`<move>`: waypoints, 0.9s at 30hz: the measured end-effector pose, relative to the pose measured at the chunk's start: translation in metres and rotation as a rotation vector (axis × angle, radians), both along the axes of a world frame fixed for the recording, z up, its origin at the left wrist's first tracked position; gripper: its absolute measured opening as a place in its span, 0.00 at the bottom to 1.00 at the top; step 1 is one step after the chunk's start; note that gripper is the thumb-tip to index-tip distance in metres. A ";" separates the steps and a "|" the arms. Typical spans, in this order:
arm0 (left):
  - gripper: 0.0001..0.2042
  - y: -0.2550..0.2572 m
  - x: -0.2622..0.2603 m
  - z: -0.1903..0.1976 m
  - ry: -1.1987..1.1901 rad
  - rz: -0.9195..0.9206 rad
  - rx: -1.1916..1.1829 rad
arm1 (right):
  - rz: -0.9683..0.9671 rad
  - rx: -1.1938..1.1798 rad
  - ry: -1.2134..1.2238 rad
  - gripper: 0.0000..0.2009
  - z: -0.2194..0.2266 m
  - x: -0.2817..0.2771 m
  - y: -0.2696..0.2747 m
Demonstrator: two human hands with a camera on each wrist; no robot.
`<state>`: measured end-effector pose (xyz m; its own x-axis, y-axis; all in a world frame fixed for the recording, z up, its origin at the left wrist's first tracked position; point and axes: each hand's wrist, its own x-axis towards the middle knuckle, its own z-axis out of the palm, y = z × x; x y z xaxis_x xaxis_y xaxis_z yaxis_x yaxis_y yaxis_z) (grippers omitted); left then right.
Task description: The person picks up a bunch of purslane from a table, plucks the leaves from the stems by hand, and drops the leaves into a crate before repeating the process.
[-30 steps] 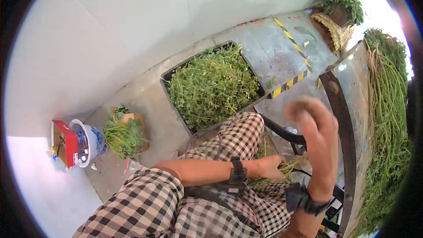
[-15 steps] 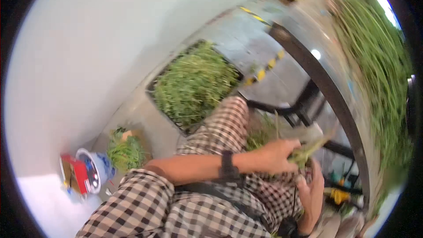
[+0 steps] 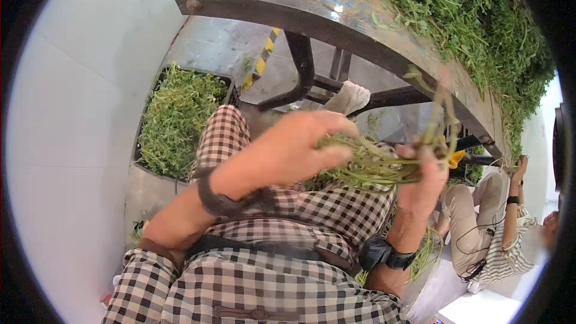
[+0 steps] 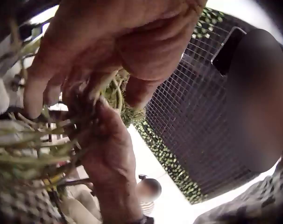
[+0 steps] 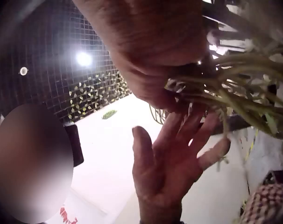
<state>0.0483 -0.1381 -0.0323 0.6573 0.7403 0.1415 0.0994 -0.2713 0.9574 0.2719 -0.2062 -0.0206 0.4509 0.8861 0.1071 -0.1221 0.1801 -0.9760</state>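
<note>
My right hand [image 3: 423, 174] grips a bunch of long green leafy stems [image 3: 381, 165] over the lap, some of them standing upright past its fingers. In the right wrist view the stems [image 5: 244, 88] fan out sideways from under that hand. My left hand [image 3: 300, 147] is at the other end of the bunch, thumb and fingers apart. The right wrist view shows this left hand [image 5: 167, 172] with its palm visible and fingers spread just beyond the right. In the left wrist view, the right hand [image 4: 109, 158] appears below the left.
A dark-edged table [image 3: 336, 21] curves across the front, heaped with more leafy stems [image 3: 456, 18]. A black crate [image 3: 231, 99] full of greens sits on the floor at left. A whitish cloth-like thing [image 3: 350, 97] is near the black table legs. Another person [image 3: 504, 228] sits at right.
The view has swung right, bringing the table and another person into sight. The bunch, earlier at the left hand, is now in the right hand, and the left hand's fingers have spread.
</note>
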 end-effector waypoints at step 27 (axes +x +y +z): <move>0.07 0.010 0.009 -0.034 -0.051 0.233 0.425 | 0.171 0.252 1.074 0.21 -0.006 0.075 0.004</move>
